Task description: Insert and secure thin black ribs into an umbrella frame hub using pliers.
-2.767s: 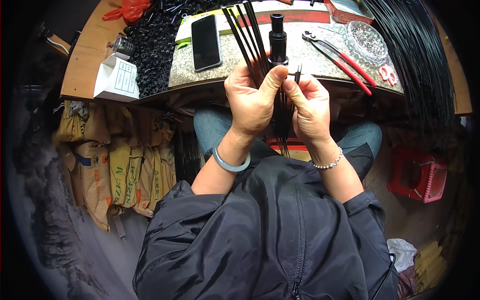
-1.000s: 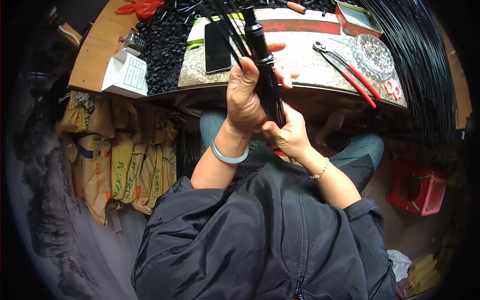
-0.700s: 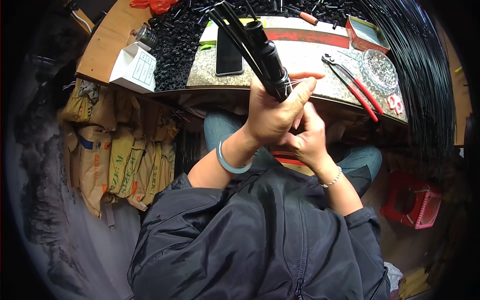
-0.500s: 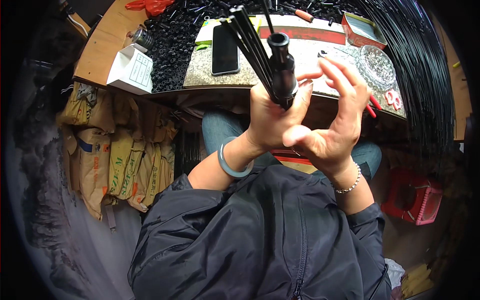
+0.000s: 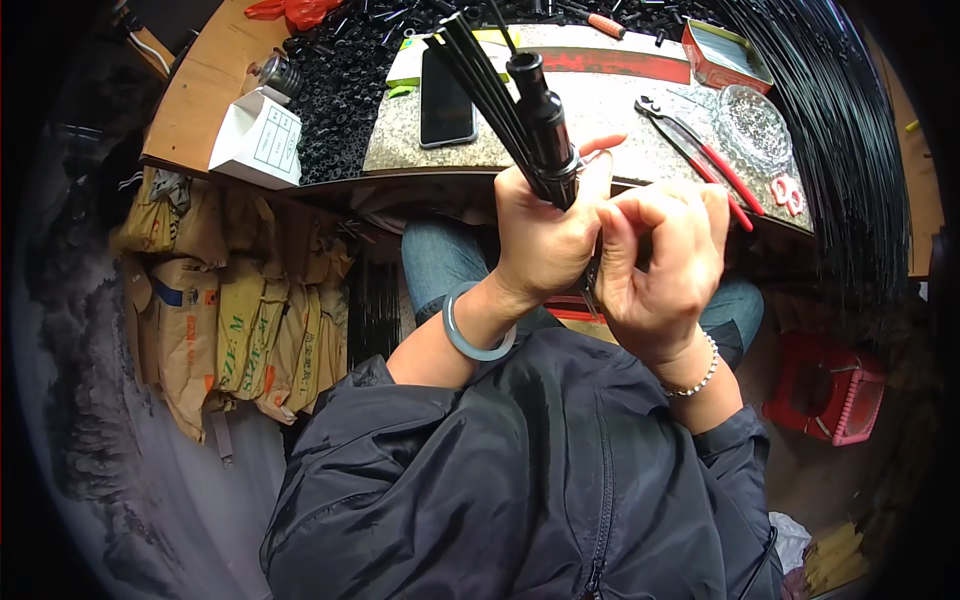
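Note:
My left hand [image 5: 548,230] is wrapped round a black tube-shaped fitting [image 5: 545,115] with a narrower neck and an open upper end. Several thin black rods [image 5: 485,90] are gripped alongside it, their ends fanning up over the bench. Just right of it, my right hand [image 5: 665,265] is closed in a pinch; whatever its fingertips hold is hidden. A thin dark strip [image 5: 592,275] shows between the two hands, below the fitting. Nearest beyond my right hand lie red-handled pincers [image 5: 700,160] on the speckled board [image 5: 580,95].
A phone [image 5: 447,100], a white box [image 5: 258,140] and heaps of small black parts [image 5: 340,100] occupy the bench's left. At right are a glass dish [image 5: 752,130], a red-edged tin [image 5: 725,55] and hanging black rods [image 5: 840,130]. A red stool [image 5: 825,390] stands on the floor.
My right hand has gone from spread fingers to a pinch and come down closer to my left hand, uncovering the pincers. The fitting and rods have shifted slightly left.

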Demonstrator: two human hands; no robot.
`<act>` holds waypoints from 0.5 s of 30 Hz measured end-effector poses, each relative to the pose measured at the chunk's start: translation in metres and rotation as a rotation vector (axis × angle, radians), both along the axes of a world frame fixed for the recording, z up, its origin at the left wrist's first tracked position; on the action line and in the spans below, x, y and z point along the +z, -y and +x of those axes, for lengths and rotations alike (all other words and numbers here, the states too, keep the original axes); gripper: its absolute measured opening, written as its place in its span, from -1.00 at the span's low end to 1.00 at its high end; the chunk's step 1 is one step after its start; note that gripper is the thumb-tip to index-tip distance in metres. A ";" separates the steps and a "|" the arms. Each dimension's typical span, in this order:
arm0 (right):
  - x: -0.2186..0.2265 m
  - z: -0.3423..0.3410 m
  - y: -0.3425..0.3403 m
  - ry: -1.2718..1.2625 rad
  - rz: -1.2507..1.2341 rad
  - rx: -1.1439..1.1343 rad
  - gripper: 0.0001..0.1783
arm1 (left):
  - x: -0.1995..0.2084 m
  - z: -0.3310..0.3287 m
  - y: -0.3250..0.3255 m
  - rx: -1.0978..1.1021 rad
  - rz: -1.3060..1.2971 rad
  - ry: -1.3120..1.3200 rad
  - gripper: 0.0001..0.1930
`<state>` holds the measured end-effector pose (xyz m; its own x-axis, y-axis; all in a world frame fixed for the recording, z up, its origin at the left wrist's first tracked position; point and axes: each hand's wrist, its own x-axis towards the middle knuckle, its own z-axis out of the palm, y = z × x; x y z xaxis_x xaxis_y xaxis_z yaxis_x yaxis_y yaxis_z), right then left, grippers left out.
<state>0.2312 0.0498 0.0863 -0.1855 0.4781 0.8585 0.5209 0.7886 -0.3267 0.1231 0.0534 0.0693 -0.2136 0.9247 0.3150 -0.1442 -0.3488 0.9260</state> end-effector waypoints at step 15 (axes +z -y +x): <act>-0.080 0.101 -0.083 0.588 -0.181 -0.502 -0.75 | 0.007 -0.022 -0.001 -0.126 0.021 0.006 -0.75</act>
